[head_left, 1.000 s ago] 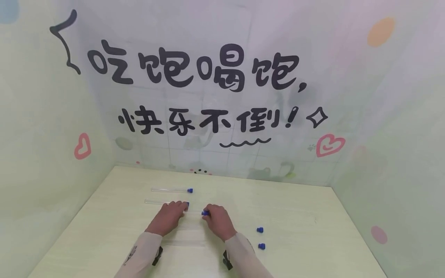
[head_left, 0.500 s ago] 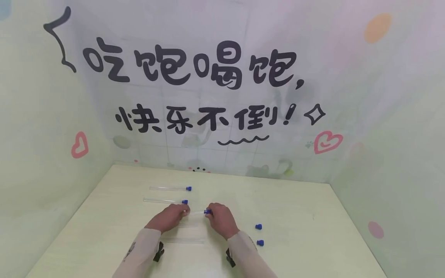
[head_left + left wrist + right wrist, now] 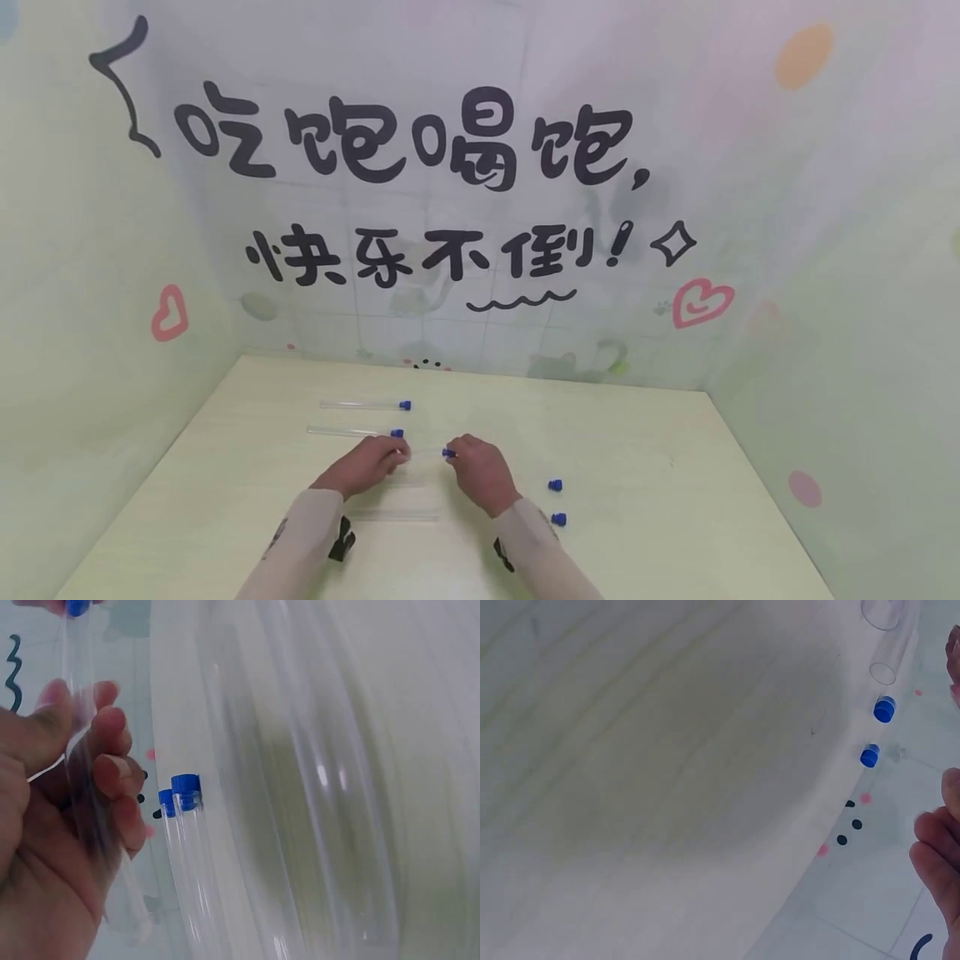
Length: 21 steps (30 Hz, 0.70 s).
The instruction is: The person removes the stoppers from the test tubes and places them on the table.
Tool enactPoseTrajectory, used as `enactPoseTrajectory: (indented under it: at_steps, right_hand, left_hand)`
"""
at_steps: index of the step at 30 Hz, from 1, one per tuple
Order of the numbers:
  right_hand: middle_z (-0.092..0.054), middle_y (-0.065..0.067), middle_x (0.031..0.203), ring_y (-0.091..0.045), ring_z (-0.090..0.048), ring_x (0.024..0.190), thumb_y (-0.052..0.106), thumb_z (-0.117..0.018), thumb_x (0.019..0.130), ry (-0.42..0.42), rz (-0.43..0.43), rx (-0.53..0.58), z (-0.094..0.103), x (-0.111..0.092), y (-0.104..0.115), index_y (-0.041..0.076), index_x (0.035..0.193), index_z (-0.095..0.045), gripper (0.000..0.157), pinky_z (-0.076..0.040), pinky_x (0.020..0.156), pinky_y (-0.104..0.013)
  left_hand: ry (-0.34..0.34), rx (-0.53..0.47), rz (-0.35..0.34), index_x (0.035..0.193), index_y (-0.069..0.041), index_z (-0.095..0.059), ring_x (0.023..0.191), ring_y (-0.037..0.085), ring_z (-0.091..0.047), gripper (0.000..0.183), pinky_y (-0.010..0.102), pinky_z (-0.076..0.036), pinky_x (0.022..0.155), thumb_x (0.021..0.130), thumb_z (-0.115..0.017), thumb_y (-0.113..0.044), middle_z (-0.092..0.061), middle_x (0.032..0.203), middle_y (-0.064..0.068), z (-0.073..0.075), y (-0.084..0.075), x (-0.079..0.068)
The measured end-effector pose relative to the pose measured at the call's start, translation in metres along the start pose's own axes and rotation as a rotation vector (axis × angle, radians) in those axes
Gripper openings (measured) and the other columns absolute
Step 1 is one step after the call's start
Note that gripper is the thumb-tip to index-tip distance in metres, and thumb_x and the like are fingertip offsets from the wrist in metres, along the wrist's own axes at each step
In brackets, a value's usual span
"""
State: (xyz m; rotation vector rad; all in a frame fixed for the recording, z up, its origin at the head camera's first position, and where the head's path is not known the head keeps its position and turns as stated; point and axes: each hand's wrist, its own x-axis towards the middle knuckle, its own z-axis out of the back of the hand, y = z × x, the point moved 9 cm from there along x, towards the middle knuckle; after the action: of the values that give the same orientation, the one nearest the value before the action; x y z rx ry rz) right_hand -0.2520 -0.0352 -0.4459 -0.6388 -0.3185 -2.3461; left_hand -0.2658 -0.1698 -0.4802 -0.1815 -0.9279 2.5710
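Note:
My left hand holds a clear test tube between thumb and fingers, above the table. At the tube's right end, my right hand pinches a blue cap. The cap meets the tube's mouth; how deep it sits I cannot tell. In the right wrist view only some fingers show at the right edge, with the cap out of sight. Beyond my left hand lie two capped tubes, a far one and a nearer one. Clear uncapped tubes lie below my hands, partly hidden.
Two loose blue caps, one farther and one nearer, rest on the pale table right of my right hand. A printed backdrop rises behind the table, with side panels left and right.
My left hand has drawn back a little, uncovering the cap of the nearer capped tube. My right hand keeps its pinch on the blue cap at the held tube. The head view has shifted slightly.

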Motion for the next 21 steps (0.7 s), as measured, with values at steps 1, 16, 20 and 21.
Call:
enactPoseTrajectory:
  at_steps: [1,16,20,21]
  right_hand:
    - [-0.069,0.002,0.081,-0.006,-0.066,0.072,0.012,-0.076,0.079,0.015,-0.019,0.021,-0.001,-0.001,-0.003,0.01,0.089,-0.068,0.013,-0.051,0.064,-0.014]
    - [-0.071,-0.002,0.083,-0.007,-0.064,0.069,0.013,-0.075,0.08,0.064,-0.16,0.122,0.002,-0.004,-0.019,0.009,0.094,-0.068,0.016,-0.051,0.063,-0.017]
    - [-0.07,-0.003,0.083,-0.006,-0.06,0.066,0.012,-0.075,0.08,0.05,-0.179,0.153,0.0,-0.008,-0.022,0.009,0.096,-0.065,0.019,-0.05,0.062,-0.017]
    - [-0.07,-0.003,0.082,-0.006,-0.06,0.065,0.012,-0.075,0.08,0.043,-0.176,0.159,0.0,-0.008,-0.023,0.01,0.095,-0.064,0.019,-0.05,0.061,-0.017]
  left_hand:
    - [-0.01,0.022,0.01,0.097,-0.004,-0.066,0.068,0.008,-0.048,0.013,0.027,-0.045,0.067,0.095,-0.053,-0.005,-0.059,0.076,0.001,0.0,-0.001,0.001]
    - [-0.211,0.21,0.014,0.098,-0.005,-0.07,0.095,0.023,-0.065,0.012,0.04,-0.051,0.087,0.087,-0.065,-0.007,-0.069,0.096,0.005,0.01,-0.019,0.005]
    - [-0.246,0.226,0.068,0.099,-0.008,-0.072,0.085,0.013,-0.06,0.014,0.034,-0.052,0.082,0.085,-0.069,-0.008,-0.061,0.091,-0.002,0.009,-0.02,0.004]
    - [-0.255,0.237,0.066,0.099,-0.008,-0.072,0.082,0.01,-0.058,0.015,0.032,-0.052,0.08,0.084,-0.069,-0.008,-0.058,0.089,-0.003,0.009,-0.02,0.004]
